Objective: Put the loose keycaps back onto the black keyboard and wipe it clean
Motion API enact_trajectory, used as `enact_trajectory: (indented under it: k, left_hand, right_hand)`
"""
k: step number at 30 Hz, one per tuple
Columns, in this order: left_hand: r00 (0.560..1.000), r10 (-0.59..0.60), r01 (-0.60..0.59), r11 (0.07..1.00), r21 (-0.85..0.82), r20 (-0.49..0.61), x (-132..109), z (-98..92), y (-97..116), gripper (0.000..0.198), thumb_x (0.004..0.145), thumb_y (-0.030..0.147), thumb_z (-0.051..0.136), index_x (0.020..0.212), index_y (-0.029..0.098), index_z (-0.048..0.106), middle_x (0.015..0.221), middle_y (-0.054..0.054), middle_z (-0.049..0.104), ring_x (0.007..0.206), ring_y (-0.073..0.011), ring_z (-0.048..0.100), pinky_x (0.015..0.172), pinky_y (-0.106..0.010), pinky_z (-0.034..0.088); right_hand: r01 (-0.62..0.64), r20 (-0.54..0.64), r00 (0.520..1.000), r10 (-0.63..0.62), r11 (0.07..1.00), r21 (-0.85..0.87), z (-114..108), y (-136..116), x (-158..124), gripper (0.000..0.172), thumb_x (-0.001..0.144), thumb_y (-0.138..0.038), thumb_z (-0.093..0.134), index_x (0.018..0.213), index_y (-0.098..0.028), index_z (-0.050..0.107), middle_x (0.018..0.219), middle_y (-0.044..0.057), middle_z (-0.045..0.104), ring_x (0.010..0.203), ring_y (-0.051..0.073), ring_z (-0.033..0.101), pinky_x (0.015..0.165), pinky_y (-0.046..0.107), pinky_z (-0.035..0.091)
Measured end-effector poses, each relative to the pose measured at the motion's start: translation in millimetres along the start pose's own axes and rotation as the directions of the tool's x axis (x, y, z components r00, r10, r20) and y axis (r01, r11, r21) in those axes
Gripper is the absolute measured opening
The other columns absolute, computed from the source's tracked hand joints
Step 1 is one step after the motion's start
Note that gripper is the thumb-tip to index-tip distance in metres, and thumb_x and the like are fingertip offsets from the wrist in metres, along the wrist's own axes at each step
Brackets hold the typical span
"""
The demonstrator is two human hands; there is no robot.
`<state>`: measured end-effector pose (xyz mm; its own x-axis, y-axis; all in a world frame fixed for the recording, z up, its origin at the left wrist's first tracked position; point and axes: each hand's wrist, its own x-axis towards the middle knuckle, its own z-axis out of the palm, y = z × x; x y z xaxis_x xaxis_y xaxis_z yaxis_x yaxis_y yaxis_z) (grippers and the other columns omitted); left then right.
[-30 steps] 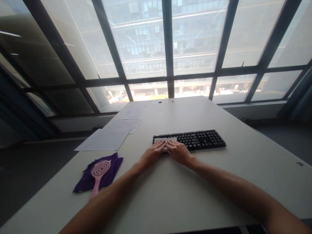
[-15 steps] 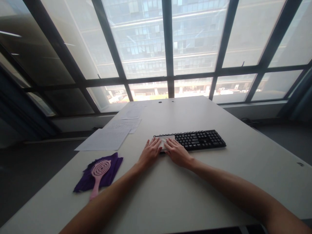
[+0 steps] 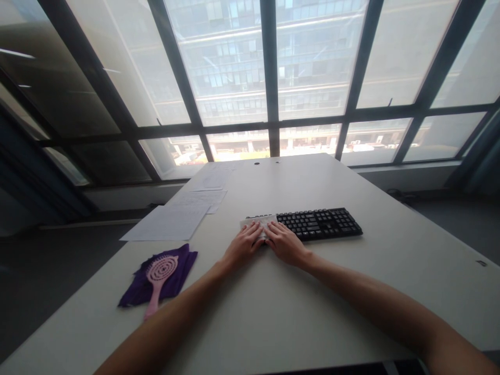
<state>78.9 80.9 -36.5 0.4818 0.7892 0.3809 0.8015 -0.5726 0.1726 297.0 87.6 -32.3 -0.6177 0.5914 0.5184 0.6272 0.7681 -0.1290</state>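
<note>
Both palms lie face down on a white tissue or thin cloth [image 3: 269, 220], which covers the left end of a black keyboard [image 3: 320, 224]. My left hand [image 3: 247, 240] presses its outstretched fingers on the cloth's left part. Beside it, my right hand [image 3: 284, 242] rests with fingers extended on the cloth's right part, thumbs close together. The keyboard's right part, with its number pad, shows uncovered. Whether the cloth is folded under my fingers is hidden.
On the left of the white table [image 3: 250, 323], a pink hairbrush [image 3: 162, 270] lies on a folded purple cloth [image 3: 182, 276]. Several sheets of paper [image 3: 167, 223] lie farther back along the left edge. Large windows stand behind the table.
The white cloth has shifted slightly left on the keyboard, its left edge now past the keyboard's end. My hands have stayed nearly in place, with fingers slightly moved.
</note>
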Motion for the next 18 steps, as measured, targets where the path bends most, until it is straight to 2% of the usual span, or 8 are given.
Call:
enact_trajectory:
  k: [3,5,7,11,18]
  left_hand:
    - [0.999,0.004,-0.005,1.0,-0.021,-0.033,1,-11.8,6,0.041,0.107,0.041,0.042,0.136,0.025,0.067,0.148,-0.008,0.059,0.141,-0.0264,0.052,0.12,-0.048,0.042]
    - [0.998,0.005,-0.008,0.999,-0.043,-0.066,1,-15.9,9,0.037,0.106,0.04,0.045,0.128,0.027,0.071,0.142,-0.006,0.065,0.136,-0.0254,0.057,0.117,-0.045,0.046]
    - [0.997,0.012,-0.017,0.998,-0.061,-0.081,1,-15.1,9,0.035,0.105,0.039,0.049,0.131,0.028,0.07,0.142,-0.005,0.064,0.137,-0.0247,0.056,0.117,-0.044,0.047]
    - [0.999,0.02,-0.022,0.998,-0.053,-0.041,2,-6.2,3,0.045,0.102,0.036,0.054,0.146,0.025,0.057,0.154,-0.008,0.052,0.146,-0.0249,0.045,0.122,-0.045,0.041]
    - [0.997,0.065,-0.067,0.995,-0.078,-0.038,2,-6.6,-3,0.046,0.1,0.035,0.057,0.145,0.026,0.058,0.151,-0.006,0.056,0.144,-0.0248,0.049,0.12,-0.045,0.043]
  right_hand:
    - [-0.003,-0.01,1.0,0.003,1.0,0.01,-7,-3,1,0.03,0.105,-0.029,0.051,0.124,-0.014,0.068,0.13,0.017,0.068,0.127,0.028,0.059,0.111,0.045,0.045]
    - [-0.005,-0.014,1.0,0.005,1.0,0.018,-10,-5,1,0.027,0.104,-0.029,0.052,0.12,-0.016,0.069,0.124,0.016,0.07,0.121,0.028,0.061,0.108,0.045,0.048]
    - [0.006,-0.026,1.0,-0.006,1.0,0.021,-9,-5,1,0.03,0.103,-0.027,0.053,0.128,-0.016,0.065,0.13,0.017,0.067,0.123,0.028,0.059,0.11,0.047,0.047]
    - [0.039,-0.026,0.999,-0.039,0.999,0.018,-1,-1,1,0.044,0.102,-0.023,0.053,0.144,-0.014,0.056,0.145,0.018,0.059,0.138,0.028,0.052,0.117,0.048,0.041]
    - [0.057,-0.002,0.998,-0.057,0.998,0.003,4,5,0,0.042,0.099,-0.012,0.049,0.14,-0.014,0.06,0.143,0.015,0.062,0.138,0.026,0.054,0.119,0.044,0.039]
